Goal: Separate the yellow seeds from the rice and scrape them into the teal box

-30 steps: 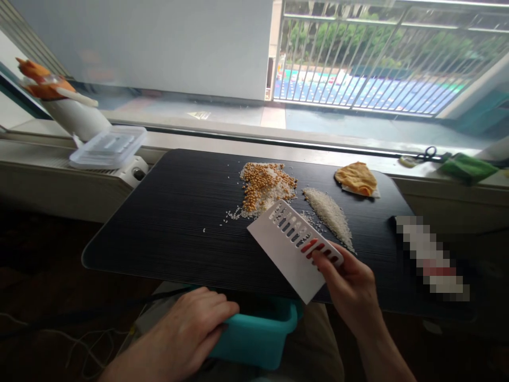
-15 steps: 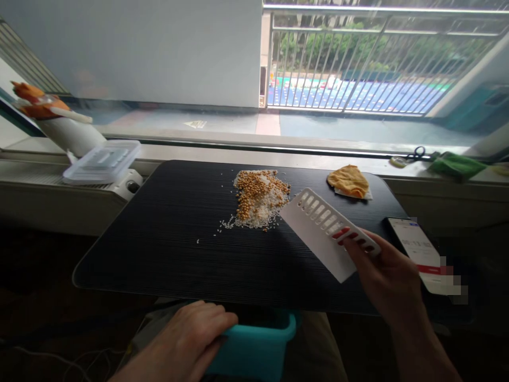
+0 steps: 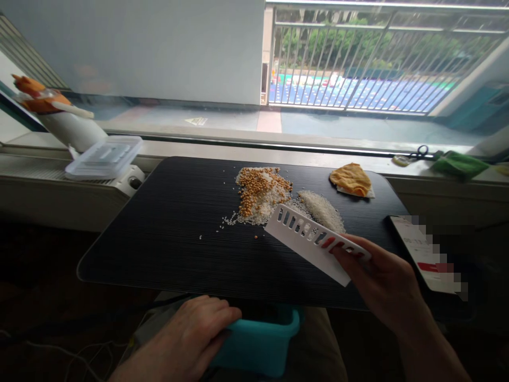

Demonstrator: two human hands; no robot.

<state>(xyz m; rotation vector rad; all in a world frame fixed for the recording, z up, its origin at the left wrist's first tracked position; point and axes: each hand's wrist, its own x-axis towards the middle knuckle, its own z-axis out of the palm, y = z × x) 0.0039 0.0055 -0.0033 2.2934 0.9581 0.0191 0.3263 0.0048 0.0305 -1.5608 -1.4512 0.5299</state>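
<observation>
My right hand (image 3: 382,286) grips a white slotted plastic card (image 3: 310,241), tilted, above the black tabletop (image 3: 175,239). Its far edge hangs just in front of a mixed heap of yellow beans and white rice (image 3: 260,193). A separate ridge of plain white rice (image 3: 320,209) lies right of the heap, partly behind the card. My left hand (image 3: 191,337) is closed over the rim of a teal plastic bin (image 3: 262,345) that sits below the table's near edge.
A phone (image 3: 421,246) lies at the table's right edge. An orange cloth (image 3: 352,179) rests at the back right. On the sill stand a clear lidded box (image 3: 104,156), a white holder (image 3: 66,124), scissors (image 3: 417,155) and a green rag (image 3: 457,163).
The card swung right and then back toward the heap, now lower and flatter. The white rice ridge shows again beside it. My left hand stayed on the bin.
</observation>
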